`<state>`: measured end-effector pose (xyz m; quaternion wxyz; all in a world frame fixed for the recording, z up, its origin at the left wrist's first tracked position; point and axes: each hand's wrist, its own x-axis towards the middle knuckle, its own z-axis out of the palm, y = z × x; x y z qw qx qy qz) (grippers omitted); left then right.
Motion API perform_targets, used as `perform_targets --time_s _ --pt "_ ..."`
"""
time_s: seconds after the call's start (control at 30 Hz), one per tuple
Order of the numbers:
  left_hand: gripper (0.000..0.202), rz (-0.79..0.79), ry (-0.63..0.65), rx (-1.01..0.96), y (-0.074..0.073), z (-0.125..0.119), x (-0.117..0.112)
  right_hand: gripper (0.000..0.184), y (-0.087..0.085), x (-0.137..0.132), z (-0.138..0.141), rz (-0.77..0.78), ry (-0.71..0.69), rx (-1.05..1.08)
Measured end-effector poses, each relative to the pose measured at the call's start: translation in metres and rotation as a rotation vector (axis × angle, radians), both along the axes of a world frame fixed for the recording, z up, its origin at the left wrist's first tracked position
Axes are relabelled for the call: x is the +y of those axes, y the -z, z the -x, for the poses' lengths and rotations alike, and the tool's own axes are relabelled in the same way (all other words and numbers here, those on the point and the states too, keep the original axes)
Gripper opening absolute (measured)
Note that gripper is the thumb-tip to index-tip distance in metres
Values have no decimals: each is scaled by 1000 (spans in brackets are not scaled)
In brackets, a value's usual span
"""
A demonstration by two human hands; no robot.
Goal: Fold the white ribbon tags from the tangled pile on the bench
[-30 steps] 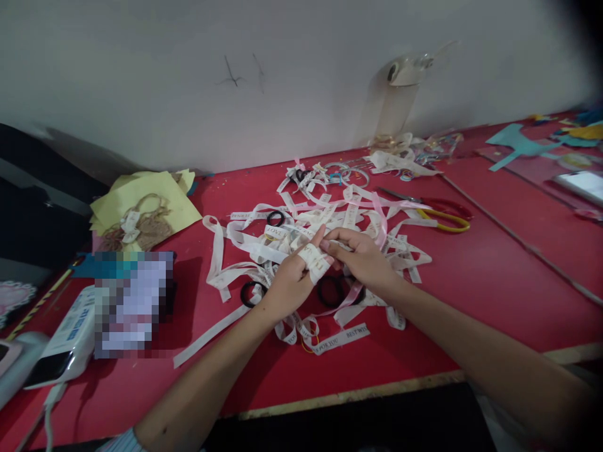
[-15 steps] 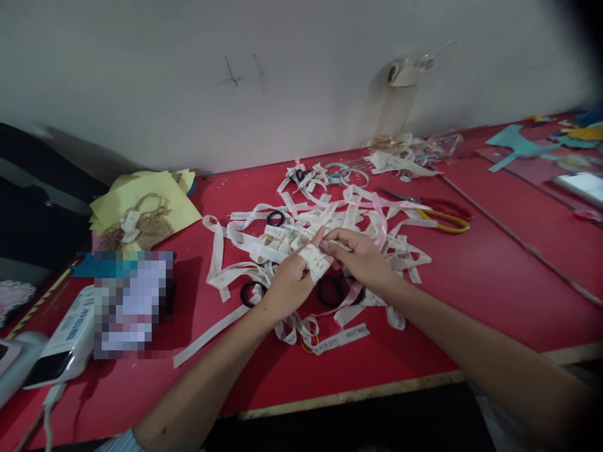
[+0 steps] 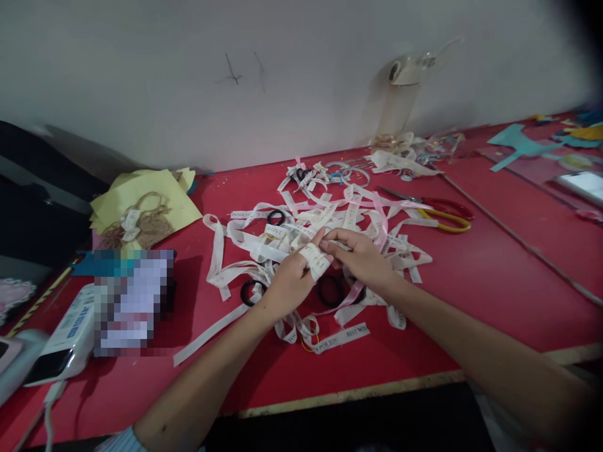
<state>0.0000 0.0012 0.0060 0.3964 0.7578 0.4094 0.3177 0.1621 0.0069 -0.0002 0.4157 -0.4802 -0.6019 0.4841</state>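
A white printed ribbon is wrapped around the fingers of my left hand, which is closed on it. My right hand meets it from the right, its thumb and fingers pinching at the ribbon by the left fingertips. Exactly where the ribbon's end lies between the fingers is hidden. Under and around both hands spreads a tangle of white printed ribbons, with a pink ribbon among them. Black rings lie in the pile, one of them near my left wrist.
Scissors with red and yellow handles lie right of the pile. A pump bottle stands by the wall. Yellow paper sheets carry a twine bundle at left, near a white power bank. A phone lies far right.
Almost nothing differs. Both hands keep the same hold on the ribbon at the same spot, and the view has shifted very slightly.
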Motion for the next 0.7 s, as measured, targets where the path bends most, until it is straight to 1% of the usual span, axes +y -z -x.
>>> perform_targets --time_s 0.17,0.37,0.7 --pt "52 20 8 6 0 0 0 22 1 0 0 23 -15 -11" --pt "52 9 12 -31 3 0 1 24 1 1 -1 9 -1 -42" --pt "50 18 14 2 4 0 1 21 0 0 -1 6 -5 -33"
